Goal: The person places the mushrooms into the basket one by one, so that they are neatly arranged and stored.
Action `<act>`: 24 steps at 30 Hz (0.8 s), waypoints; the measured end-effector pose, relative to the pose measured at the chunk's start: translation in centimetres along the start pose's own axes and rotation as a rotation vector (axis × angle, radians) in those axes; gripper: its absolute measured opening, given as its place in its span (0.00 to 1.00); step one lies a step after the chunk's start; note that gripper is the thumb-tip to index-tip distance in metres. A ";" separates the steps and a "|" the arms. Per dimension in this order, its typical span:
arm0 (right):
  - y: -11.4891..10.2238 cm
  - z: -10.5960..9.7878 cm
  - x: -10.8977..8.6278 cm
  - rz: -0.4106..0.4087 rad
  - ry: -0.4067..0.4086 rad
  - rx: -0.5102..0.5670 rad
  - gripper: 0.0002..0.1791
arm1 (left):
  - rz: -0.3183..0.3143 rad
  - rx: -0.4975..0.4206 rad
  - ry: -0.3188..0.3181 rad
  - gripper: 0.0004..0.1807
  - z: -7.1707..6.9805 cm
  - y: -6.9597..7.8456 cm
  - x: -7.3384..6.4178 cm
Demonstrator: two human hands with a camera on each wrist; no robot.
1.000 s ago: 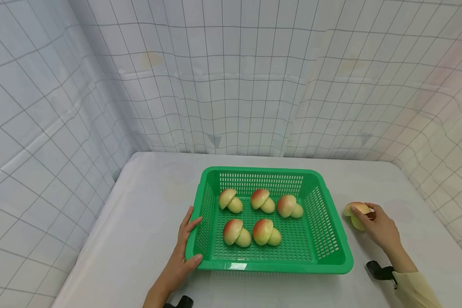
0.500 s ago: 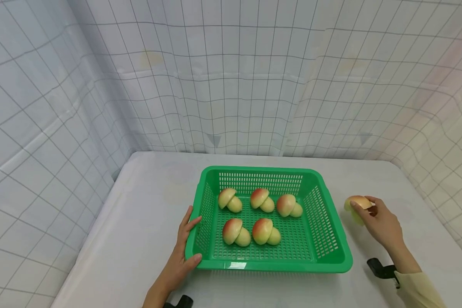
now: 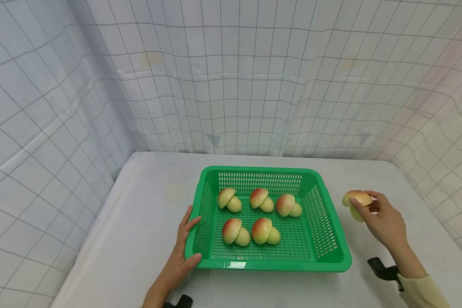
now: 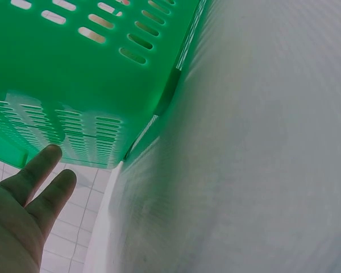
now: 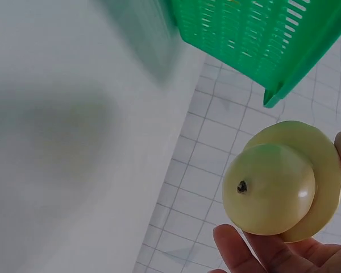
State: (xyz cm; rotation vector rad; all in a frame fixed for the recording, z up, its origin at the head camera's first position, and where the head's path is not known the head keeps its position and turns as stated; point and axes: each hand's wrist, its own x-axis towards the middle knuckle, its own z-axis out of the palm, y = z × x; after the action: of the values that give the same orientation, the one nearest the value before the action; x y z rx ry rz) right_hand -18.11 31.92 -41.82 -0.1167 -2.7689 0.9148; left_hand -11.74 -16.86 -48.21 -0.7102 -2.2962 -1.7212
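Observation:
A green plastic basket (image 3: 269, 266) stands on the table, with several toy mushrooms (image 3: 236, 232) lying inside in two rows. Their caps are red and yellow, their stems pale yellow-green. At the basket's left side is my left hand (image 3: 179, 256), its fingers spread along the rim and its thumb on the front left corner. In the left wrist view two fingers (image 4: 48, 196) look straight beside the slotted wall. To the right of the basket my right hand (image 3: 385, 224) holds another mushroom (image 3: 357, 199) by its cap, above the table. The right wrist view shows that mushroom's round stem (image 5: 270, 190) with a dark spot.
The table (image 3: 138, 222) has a white cover. White cloth with a grid pattern (image 3: 231, 85) hangs behind it and at both sides. A dark wrist camera mount (image 3: 383, 269) sits at my right wrist.
My right hand has raised the mushroom off the table, moving up and slightly away from me. The left hand and the mushrooms in the basket have stayed where they were.

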 end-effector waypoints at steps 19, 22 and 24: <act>-4.9 -1.4 -1.1 -0.116 0.019 0.029 0.34 | 0.003 -0.010 0.004 0.40 0.1 -0.3 -0.1; -5.4 -1.5 -1.1 -0.134 -0.005 0.038 0.33 | 0.001 -0.012 0.004 0.40 0.1 -0.3 -0.1; -5.7 -1.5 -1.1 -0.144 -0.021 0.047 0.33 | -0.001 -0.012 0.005 0.40 0.1 -0.3 -0.1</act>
State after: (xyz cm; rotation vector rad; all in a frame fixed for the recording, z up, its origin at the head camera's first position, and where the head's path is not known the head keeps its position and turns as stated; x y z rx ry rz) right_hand -16.67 28.08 -37.46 0.0996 -2.7304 0.9481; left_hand -11.75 -16.87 -48.49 -0.7063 -2.2858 -1.7368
